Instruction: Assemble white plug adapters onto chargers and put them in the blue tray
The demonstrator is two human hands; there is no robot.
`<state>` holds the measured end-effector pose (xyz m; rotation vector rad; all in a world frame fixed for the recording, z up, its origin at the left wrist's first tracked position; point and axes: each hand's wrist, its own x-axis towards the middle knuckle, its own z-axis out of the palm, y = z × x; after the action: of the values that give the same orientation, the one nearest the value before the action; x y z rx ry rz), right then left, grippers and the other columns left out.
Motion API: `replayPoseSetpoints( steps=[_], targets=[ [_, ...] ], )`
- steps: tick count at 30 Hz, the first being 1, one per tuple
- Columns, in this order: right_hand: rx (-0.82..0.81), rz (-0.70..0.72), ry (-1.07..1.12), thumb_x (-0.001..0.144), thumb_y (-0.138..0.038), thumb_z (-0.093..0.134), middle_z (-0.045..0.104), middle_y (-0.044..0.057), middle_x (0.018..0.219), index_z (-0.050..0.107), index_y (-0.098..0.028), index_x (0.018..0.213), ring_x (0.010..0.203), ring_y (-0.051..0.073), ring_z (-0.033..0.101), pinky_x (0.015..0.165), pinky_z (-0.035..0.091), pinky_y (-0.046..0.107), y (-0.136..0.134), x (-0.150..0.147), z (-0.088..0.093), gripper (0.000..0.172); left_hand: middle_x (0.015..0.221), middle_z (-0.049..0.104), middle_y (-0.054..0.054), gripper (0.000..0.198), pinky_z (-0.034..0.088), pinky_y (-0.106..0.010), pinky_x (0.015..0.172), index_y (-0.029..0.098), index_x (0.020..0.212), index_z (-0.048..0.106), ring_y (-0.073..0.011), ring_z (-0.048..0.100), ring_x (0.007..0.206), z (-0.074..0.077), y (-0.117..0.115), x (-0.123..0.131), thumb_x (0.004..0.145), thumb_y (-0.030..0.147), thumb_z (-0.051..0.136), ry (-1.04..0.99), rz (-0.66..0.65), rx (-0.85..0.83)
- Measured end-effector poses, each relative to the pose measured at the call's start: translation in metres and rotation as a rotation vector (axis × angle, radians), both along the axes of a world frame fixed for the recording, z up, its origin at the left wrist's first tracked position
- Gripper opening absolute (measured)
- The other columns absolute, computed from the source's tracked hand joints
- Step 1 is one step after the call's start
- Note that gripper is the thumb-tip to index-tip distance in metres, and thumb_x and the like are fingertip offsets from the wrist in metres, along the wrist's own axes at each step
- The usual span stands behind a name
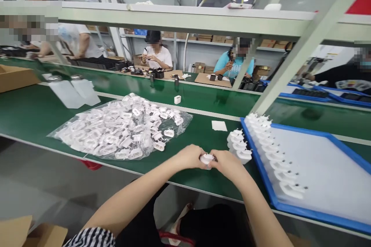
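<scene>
Between my two hands is a white plug housing (206,159), held just above the green table near its front edge. My left hand (190,155) grips it from the left, fingers closed. From the other side my right hand (223,162) pinches it with thumb and fingers. A short row of white plug adapters (239,147) with metal pins up stands right of my right hand. To the left, a clear plastic bag (59,133) lies spread out under a heap of white plug parts (116,127). A small white card (219,125) lies beyond my hands.
A blue-rimmed tray (262,177) on the right holds a line of white adapters (278,158) along its left side. One white housing (177,99) stands on the green belt. Two white containers (71,90) lie back left. A slanted post (286,53) rises behind the tray; co-workers sit opposite.
</scene>
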<state>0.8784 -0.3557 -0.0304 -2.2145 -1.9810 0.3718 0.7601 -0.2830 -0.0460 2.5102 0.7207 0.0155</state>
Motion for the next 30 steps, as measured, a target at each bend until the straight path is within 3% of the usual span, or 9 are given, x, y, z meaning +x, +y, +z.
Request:
replayPoseSetpoints(
  steps=[4,8,13,18,21,25,27,30],
  targets=[
    [0.112,-0.237,0.009,0.061,-0.022,0.050,0.062,0.004,0.073,0.051,-0.022,0.091,0.062,0.019,0.057,0.047,0.039,0.026,-0.051,0.033,-0.009,0.030,0.115,0.040,-0.013,0.082,0.037,-0.028,0.073,0.010,0.120,0.023,-0.0253,0.041,0.100,-0.020,-0.035,0.036,0.052,0.041,0.057,-0.122,0.066,-0.100],
    [0.231,-0.380,0.051,0.063,-0.029,0.046,0.062,0.003,0.072,0.047,-0.022,0.096,0.057,0.018,0.057,0.046,0.043,0.027,-0.089,0.051,-0.007,0.034,0.124,0.022,-0.017,0.104,0.037,-0.030,0.077,0.007,0.124,-0.001,-0.0275,0.037,0.103,-0.025,-0.046,0.071,0.047,0.039,0.061,-0.190,0.097,-0.205],
    [0.276,-0.295,0.122,0.066,-0.032,0.042,0.062,-0.002,0.065,0.051,-0.027,0.085,0.055,0.016,0.057,0.045,0.045,0.025,-0.104,0.043,-0.002,0.022,0.128,0.011,-0.016,0.105,0.038,-0.030,0.078,0.011,0.123,-0.010,-0.0276,0.041,0.100,-0.026,-0.049,0.100,0.048,0.033,0.061,-0.232,0.118,-0.249],
    [0.263,-0.076,0.201,0.069,-0.029,0.039,0.062,-0.002,0.066,0.052,-0.028,0.082,0.057,0.016,0.057,0.049,0.045,0.026,-0.088,0.020,-0.007,0.018,0.127,0.015,-0.017,0.100,0.039,-0.031,0.075,0.010,0.123,-0.009,-0.0283,0.044,0.096,-0.022,-0.049,0.102,0.050,0.032,0.056,-0.192,0.133,-0.242],
    [0.274,0.031,0.217,0.070,-0.030,0.039,0.062,-0.002,0.070,0.053,-0.027,0.084,0.059,0.015,0.057,0.050,0.044,0.024,-0.063,0.007,-0.004,0.019,0.128,0.010,-0.016,0.104,0.038,-0.032,0.077,0.015,0.123,-0.007,-0.0302,0.041,0.099,-0.011,-0.029,0.086,0.046,0.033,0.060,-0.131,0.146,-0.175],
    [0.326,0.068,0.116,0.074,-0.030,0.035,0.062,-0.003,0.067,0.054,-0.025,0.080,0.059,0.014,0.057,0.049,0.039,0.023,-0.004,-0.006,0.006,0.020,0.128,0.010,-0.015,0.091,0.036,-0.032,0.077,0.017,0.123,0.002,-0.0287,0.042,0.098,0.007,0.030,0.059,0.051,0.027,0.057,-0.086,0.400,0.015],
    [0.361,0.064,0.020,0.076,-0.028,0.032,0.062,-0.002,0.068,0.054,-0.024,0.076,0.061,0.015,0.057,0.048,0.036,0.022,0.029,-0.011,0.001,0.022,0.126,0.015,-0.017,0.081,0.036,-0.030,0.077,0.014,0.122,0.007,-0.0266,0.043,0.098,0.012,0.069,0.052,0.056,0.025,0.053,-0.108,0.558,0.103],
    [0.324,0.096,-0.084,0.077,-0.025,0.030,0.063,0.001,0.070,0.053,-0.021,0.075,0.064,0.016,0.057,0.047,0.034,0.022,0.063,-0.015,-0.022,0.023,0.120,0.027,-0.017,0.070,0.036,-0.028,0.074,0.011,0.119,0.013,-0.0245,0.043,0.097,0.012,0.124,0.056,0.061,0.023,0.049,-0.114,0.729,0.191]
  ],
)
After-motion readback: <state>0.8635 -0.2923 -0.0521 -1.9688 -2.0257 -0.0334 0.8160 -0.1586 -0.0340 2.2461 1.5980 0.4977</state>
